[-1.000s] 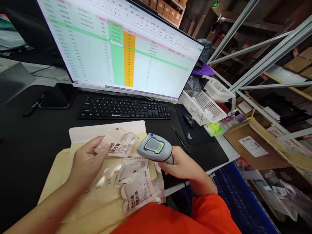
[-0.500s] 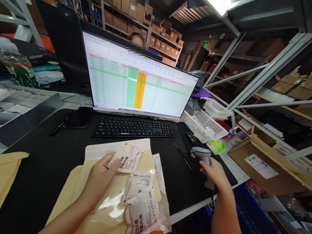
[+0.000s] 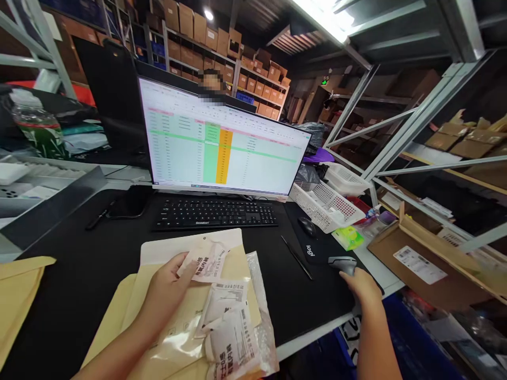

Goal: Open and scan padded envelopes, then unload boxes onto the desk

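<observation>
My left hand pinches a small white printed packet between thumb and fingers, above a yellow padded envelope with a pale flap. Two more printed packets, an upper one and a lower one, lie on the envelope to the right of that hand. Under them, bubble wrap sticks out at the envelope's right side. At the desk's right front edge, my right hand is closed around a grey barcode scanner; its handle is mostly hidden by the hand.
A monitor showing a spreadsheet stands behind a black keyboard. A mouse and a thin dark stick lie to the right. White baskets and a cardboard box border the right side. A person is behind the monitor.
My right hand has moved right with the barcode scanner, toward the desk's edge. My left hand keeps the packet in nearly the same place. The camera view has shifted slightly.
</observation>
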`<state>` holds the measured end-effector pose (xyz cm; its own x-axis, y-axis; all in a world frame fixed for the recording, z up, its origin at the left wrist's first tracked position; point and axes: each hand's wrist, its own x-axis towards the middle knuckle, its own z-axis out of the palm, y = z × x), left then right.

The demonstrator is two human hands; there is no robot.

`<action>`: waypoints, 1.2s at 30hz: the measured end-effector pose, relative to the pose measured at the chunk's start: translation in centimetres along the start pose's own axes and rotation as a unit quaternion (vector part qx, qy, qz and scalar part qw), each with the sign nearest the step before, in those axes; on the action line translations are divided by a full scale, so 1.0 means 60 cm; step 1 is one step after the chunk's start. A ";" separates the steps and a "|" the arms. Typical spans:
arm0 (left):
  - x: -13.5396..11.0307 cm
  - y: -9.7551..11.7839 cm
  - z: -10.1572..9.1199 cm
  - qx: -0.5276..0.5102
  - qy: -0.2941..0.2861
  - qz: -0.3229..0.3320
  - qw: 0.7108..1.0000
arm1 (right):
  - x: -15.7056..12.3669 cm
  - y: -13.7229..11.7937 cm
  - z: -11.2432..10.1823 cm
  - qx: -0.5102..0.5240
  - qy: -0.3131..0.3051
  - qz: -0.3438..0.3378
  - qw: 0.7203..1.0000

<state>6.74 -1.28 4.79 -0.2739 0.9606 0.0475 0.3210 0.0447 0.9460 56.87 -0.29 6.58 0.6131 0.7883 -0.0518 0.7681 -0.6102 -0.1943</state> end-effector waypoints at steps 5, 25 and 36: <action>0.002 -0.006 -0.001 0.018 0.004 0.001 1.000 | -0.003 -0.018 -0.008 -0.071 -0.007 0.071 0.995; 0.013 -0.049 0.022 0.026 -0.080 0.060 0.995 | -0.293 -0.289 0.081 0.043 -0.187 -0.749 0.635; 0.023 -0.057 0.028 0.035 -0.046 0.069 0.996 | -0.271 -0.368 0.085 0.076 -0.213 -0.672 0.705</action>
<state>6.80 0.35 1.07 -0.1401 0.9797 0.1436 0.4133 -0.0739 0.9076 28.97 0.77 6.73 -0.7860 0.6182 -0.0037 0.5536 0.7011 -0.4494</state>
